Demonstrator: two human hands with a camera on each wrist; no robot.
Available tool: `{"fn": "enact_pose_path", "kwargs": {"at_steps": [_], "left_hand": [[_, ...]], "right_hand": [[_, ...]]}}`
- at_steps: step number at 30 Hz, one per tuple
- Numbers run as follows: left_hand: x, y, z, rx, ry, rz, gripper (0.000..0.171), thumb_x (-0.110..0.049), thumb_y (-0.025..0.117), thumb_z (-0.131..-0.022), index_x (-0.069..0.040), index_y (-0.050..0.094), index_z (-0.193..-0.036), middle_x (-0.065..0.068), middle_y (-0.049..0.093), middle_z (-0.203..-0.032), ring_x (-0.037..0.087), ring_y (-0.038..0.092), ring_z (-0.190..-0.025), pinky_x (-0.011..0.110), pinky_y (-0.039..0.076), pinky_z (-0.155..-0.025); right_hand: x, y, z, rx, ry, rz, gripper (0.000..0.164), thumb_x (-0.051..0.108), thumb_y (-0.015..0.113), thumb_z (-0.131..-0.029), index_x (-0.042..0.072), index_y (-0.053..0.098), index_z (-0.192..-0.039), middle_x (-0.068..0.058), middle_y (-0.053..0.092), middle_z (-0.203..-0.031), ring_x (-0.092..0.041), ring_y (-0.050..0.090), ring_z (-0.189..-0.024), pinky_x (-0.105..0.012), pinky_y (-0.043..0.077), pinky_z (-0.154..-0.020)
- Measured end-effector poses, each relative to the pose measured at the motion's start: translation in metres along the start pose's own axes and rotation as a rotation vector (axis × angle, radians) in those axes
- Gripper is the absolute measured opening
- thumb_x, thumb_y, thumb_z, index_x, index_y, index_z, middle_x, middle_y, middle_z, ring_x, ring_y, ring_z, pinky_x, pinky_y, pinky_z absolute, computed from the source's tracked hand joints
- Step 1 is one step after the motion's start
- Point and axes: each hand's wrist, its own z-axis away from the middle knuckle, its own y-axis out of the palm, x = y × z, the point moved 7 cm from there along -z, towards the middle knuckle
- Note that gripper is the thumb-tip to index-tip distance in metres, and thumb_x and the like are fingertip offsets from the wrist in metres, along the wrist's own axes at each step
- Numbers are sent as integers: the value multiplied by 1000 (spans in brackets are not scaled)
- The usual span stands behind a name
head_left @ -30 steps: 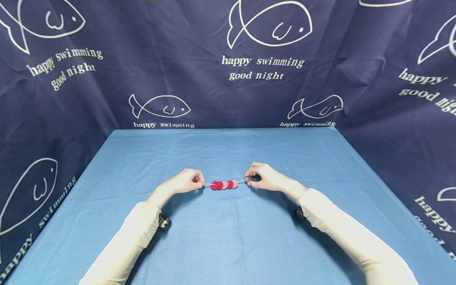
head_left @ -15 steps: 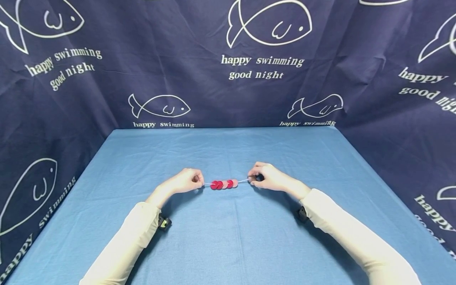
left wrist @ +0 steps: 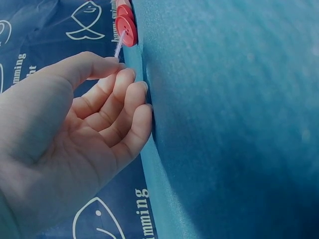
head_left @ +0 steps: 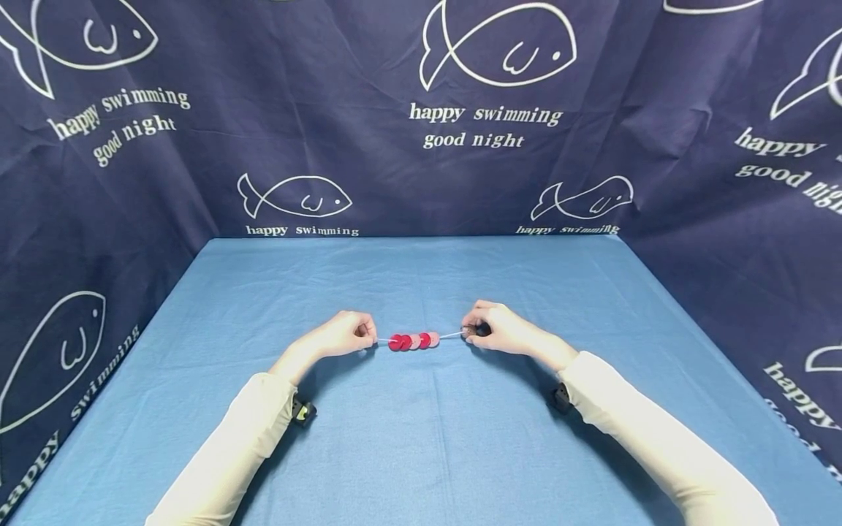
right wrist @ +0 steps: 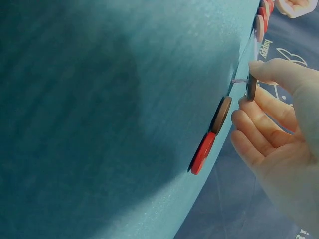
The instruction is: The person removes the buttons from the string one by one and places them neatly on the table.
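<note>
Grip of the left hand (head_left: 342, 334): thumb and index finger pinch the pale string (left wrist: 118, 49), the other fingers bent beside them. Grip of the right hand (head_left: 498, 329): thumb and fingers pinch 1 dark brown button (right wrist: 252, 87), seen edge-on from the right wrist, with a short bit of string sticking out beside it; whether the string passes through its holes is hard to tell. Close behind the 2 hands, pale sleeves (head_left: 230, 438) cover the forearms, with 1 black device (head_left: 305, 412) at each wrist. Just beside the right hand, 1 brown button (right wrist: 222, 115) and 1 red button (right wrist: 203, 154) lie on the surface, apparently touching. Between the hands, apart from both, 5 strung buttons (head_left: 414, 341) overlap in a row along the string: red, red, pink, red, pink from left to right. Around them spreads the blue cloth of the surface (head_left: 408, 446). Farthest back hangs a navy curtain (head_left: 368, 102) printed with white fish outlines and "happy swimming good night".
</note>
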Motion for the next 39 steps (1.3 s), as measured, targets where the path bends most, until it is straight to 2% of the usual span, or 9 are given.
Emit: {"fn": "enact_pose_path", "kwargs": {"at_steps": [13, 22, 34, 39], "left_hand": [[0, 0, 1, 7, -6, 10, 6, -8, 61, -84, -3, 62, -84, -1, 64, -72, 4, 56, -59, 21, 47, -63], [0, 0, 1, 6, 5, 4, 5, -8, 60, -84, -3, 63, -84, -1, 64, -72, 3, 55, -59, 21, 47, -64], [3, 1, 1, 7, -1, 13, 4, -7, 60, -83, -4, 63, -85, -1, 64, -73, 5, 56, -60, 22, 47, -66], [3, 1, 1, 11, -4, 15, 4, -7, 60, -83, -5, 63, -85, 0, 64, -73, 5, 57, -60, 22, 47, -66]], "right_hand": [[-3, -1, 3, -5, -5, 14, 18, 8, 70, -80, 3, 67, -97, -6, 58, -84, -20, 59, -76, -37, 50, -73], [-5, -1, 6, 7, 22, -14, 18, 9, 69, -80, 4, 67, -97, -6, 59, -85, -20, 59, -77, -38, 50, -72], [-7, -4, 8, -16, 25, 3, 19, 9, 70, -79, 3, 68, -97, -7, 58, -84, -21, 58, -76, -38, 49, -72], [-8, -5, 10, -42, -1, 26, 19, 8, 71, -78, 3, 68, -96, -6, 58, -83, -20, 57, -74, -37, 49, -70]]}}
